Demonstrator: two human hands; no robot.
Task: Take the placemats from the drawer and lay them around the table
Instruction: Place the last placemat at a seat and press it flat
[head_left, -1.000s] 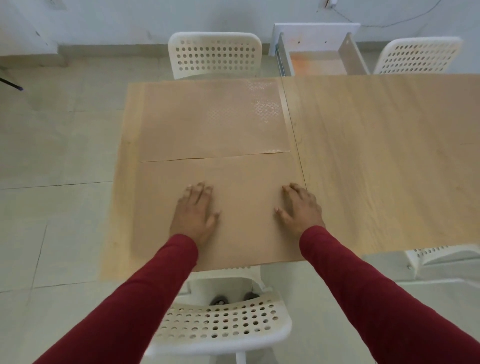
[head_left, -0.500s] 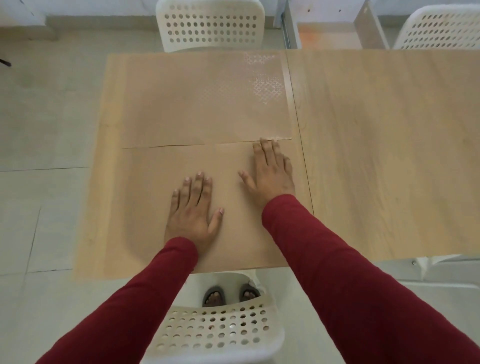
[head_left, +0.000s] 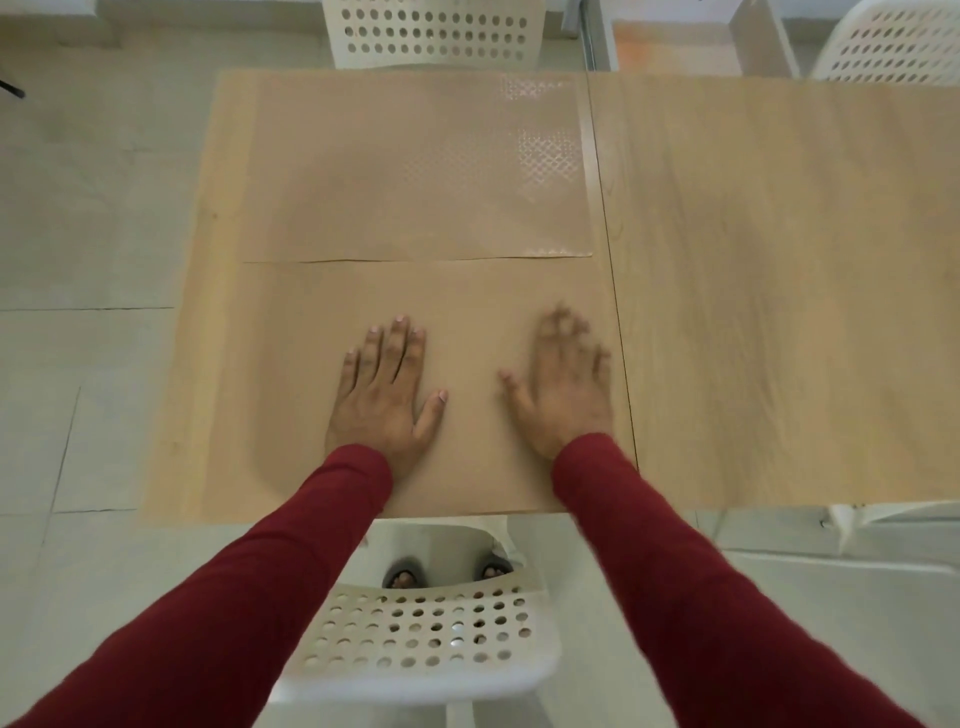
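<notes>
I see two tan placemats laid on the left section of the wooden table (head_left: 779, 291). The near placemat (head_left: 311, 374) lies flat along the table's near edge. The far placemat (head_left: 415, 171) lies directly beyond it, and the two mats meet along a thin seam; I cannot tell whether the edges touch or overlap slightly. The far placemat shows an embossed lattice sheen near its right corner.

Left hand (head_left: 382, 400): palm down on the near placemat, fingers straight and held close together, thumb spread out to the right. It grips nothing; it rests flat on the mat.

Right hand (head_left: 563, 389): palm down on the right part of the near placemat, just beside the seam that divides the table into two panels. The hand is motion-blurred. The fingers appear extended and slightly apart, thumb pointing left; I cannot tell whether the palm presses on the mat or hovers just above it.

Both arms wear dark red sleeves (head_left: 701, 597).

The drawer (head_left: 675, 47) stands open beyond the table's far edge, at the top of the view, with a pale orange floor visible inside. I cannot tell whether further mats lie in it.

A white perforated chair (head_left: 431, 644) stands at the near edge below the hands. A second white chair (head_left: 431, 34) stands at the far side, and a third (head_left: 898, 47) at the far right.
</notes>
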